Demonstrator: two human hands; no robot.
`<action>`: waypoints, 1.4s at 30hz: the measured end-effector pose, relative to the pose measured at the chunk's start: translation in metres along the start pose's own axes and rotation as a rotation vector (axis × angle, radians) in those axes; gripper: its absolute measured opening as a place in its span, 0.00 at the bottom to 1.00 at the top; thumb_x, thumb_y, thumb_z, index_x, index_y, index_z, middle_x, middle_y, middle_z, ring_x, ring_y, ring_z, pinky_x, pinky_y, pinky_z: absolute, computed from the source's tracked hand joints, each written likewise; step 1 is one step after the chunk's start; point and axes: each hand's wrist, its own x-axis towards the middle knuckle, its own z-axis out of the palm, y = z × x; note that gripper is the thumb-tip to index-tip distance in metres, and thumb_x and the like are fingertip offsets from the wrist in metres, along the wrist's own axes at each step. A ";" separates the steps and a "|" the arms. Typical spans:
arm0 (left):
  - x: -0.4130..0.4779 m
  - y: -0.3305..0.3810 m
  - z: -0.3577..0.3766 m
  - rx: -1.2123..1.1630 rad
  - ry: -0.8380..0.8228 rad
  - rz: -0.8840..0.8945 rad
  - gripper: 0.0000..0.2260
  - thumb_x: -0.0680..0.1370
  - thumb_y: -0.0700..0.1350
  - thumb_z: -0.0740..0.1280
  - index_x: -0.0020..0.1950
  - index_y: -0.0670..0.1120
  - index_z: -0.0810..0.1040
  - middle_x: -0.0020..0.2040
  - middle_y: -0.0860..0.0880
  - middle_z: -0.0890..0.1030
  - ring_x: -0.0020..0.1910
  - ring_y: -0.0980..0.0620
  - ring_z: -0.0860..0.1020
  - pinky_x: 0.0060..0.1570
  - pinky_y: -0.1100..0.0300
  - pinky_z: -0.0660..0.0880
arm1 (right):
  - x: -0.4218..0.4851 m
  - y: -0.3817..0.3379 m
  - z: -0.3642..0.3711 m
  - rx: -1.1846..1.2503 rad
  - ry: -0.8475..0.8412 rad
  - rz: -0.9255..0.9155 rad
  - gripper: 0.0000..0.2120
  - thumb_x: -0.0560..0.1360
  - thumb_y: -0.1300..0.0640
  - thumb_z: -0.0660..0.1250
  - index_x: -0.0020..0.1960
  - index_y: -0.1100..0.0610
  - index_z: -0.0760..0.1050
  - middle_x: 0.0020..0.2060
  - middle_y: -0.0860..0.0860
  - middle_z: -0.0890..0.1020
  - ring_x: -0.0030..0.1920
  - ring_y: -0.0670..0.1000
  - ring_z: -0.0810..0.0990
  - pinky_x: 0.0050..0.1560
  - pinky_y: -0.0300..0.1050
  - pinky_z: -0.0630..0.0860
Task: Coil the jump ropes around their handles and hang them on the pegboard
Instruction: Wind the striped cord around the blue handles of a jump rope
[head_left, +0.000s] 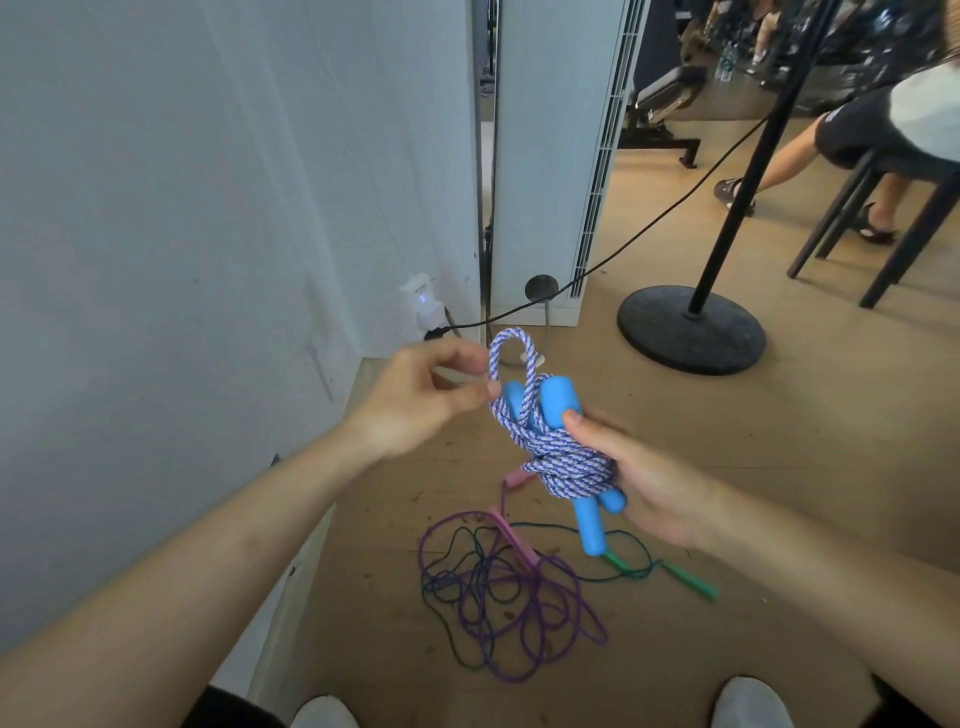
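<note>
A jump rope with two blue handles (558, 402) is held in front of me, its blue-and-white braided rope (563, 462) coiled around both handles. My right hand (654, 488) grips the bundle from the right. My left hand (421, 400) pinches the left side of a rope loop (511, 345) that sticks up above the handles. On the floor below lie two tangled ropes: a purple one with pink handles (511, 538) and a dark green one with green handles (685, 579). No pegboard is in view.
A white wall (182, 234) runs along the left with a plugged-in adapter (423, 306). A black cable (649, 223) crosses to a black stand with a round base (691, 330). A seated person (857, 135) on a dark chair is at the upper right. My shoes (750, 704) show at the bottom.
</note>
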 end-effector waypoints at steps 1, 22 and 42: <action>-0.001 -0.002 0.003 -0.037 -0.056 -0.019 0.09 0.75 0.43 0.76 0.54 0.45 0.83 0.48 0.52 0.84 0.42 0.54 0.81 0.48 0.51 0.81 | 0.001 0.002 -0.001 -0.007 0.002 -0.014 0.19 0.79 0.49 0.63 0.68 0.52 0.75 0.64 0.56 0.80 0.63 0.59 0.79 0.55 0.50 0.78; 0.003 -0.005 0.025 -0.080 -0.070 0.086 0.04 0.79 0.41 0.70 0.44 0.43 0.82 0.39 0.43 0.84 0.38 0.51 0.77 0.39 0.58 0.75 | 0.013 0.012 -0.023 -0.308 -0.058 -0.111 0.20 0.78 0.52 0.65 0.67 0.59 0.74 0.60 0.67 0.79 0.62 0.70 0.77 0.64 0.69 0.72; -0.006 0.013 0.027 -0.319 -0.199 0.083 0.07 0.73 0.44 0.71 0.45 0.40 0.81 0.37 0.50 0.83 0.38 0.55 0.79 0.42 0.63 0.77 | 0.024 -0.003 -0.013 -0.590 -0.014 -0.254 0.22 0.77 0.58 0.71 0.69 0.49 0.73 0.65 0.45 0.78 0.65 0.44 0.75 0.55 0.45 0.80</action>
